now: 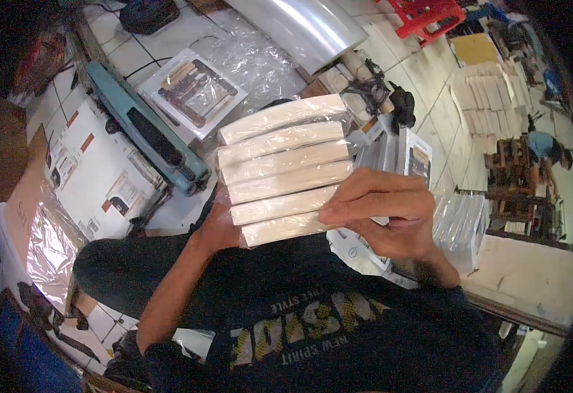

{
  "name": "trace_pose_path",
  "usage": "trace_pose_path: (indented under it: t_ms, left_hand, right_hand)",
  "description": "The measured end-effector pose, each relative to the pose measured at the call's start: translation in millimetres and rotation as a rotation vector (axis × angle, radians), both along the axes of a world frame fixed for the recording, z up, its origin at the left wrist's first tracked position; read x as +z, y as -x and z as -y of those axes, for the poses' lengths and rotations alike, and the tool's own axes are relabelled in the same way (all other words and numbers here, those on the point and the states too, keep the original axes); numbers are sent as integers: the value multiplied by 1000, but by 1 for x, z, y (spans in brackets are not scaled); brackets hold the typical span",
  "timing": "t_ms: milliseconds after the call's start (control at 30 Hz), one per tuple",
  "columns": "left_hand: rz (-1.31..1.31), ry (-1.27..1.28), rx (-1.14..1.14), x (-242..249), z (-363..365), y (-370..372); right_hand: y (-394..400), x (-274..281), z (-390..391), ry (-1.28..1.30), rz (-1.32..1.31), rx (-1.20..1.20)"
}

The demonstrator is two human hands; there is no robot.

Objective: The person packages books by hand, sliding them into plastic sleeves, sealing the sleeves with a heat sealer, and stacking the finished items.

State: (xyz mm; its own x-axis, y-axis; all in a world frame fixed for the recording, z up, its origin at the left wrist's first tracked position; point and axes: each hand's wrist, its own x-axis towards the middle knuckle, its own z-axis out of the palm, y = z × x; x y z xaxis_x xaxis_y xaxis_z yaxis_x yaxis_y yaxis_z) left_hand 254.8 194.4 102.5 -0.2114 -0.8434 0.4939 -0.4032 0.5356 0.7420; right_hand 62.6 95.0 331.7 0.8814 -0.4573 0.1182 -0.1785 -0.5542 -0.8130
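A bundle of several pale books (286,170), lying one against another in clear plastic wrap, is held up in front of my chest. My left hand (218,223) supports it from behind at its left side; most of its fingers are hidden by the bundle. At the lower right, my right hand (391,213) pinches the edge of the bundle between thumb and fingers. Behind the bundle, up and to the left, a plastic-wrapped book with a picture on its cover (198,92) lies flat. The teal bar of a sealing device (146,131) stands left of it.
A large roll of clear film (299,29) lies at the top. Wrapped books (460,223) stand at the right, near a wooden board (522,278). Farther off are book stacks (486,98), a red plastic stool (427,19) and another person (548,147).
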Motion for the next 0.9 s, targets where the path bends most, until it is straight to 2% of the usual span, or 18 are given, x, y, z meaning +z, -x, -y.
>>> trace_pose_path:
  t_ms: [67,100,167,200,267,300,367,467,600,767,800,867,900]
  left_hand:
    - [-148,-119,-9,2,2,1]
    - [-300,-255,-23,4,1,3]
    - [-615,-529,-44,10,-3,5]
    - [-730,-636,-53,12,-5,6]
    - [-863,-762,-60,16,-6,6]
    - [-862,-762,-61,19,-4,6]
    - [-526,-406,10,26,5,2]
    - [-16,109,111,31,10,-1]
    - [99,57,35,15,6,-2]
    - [-1395,-1013,-162,15,-6,8]
    - [-1397,-1008,-159,12,-6,6]
    - [-686,-728,-306,8,-6,0]
    - [-686,-727,-306,15,-5,0]
  right_hand:
    - [1,-3,-1,153,2,12]
    - [0,-2,-4,151,1,21]
    - [-1,2,-8,382,42,111]
    - [-3,6,-6,379,43,115]
    - [-6,15,-2,482,-35,277]
    - [-5,10,-2,482,-34,277]
    - [-1,-2,0,470,-143,275]
    - [-3,-1,1,483,-117,258]
    - [-5,1,-2,493,-135,278]
    - [-11,2,1,417,-67,191]
    - [-13,4,1,419,-66,196]
    - [-13,10,2,330,20,121]
    - [-13,11,3,331,19,121]
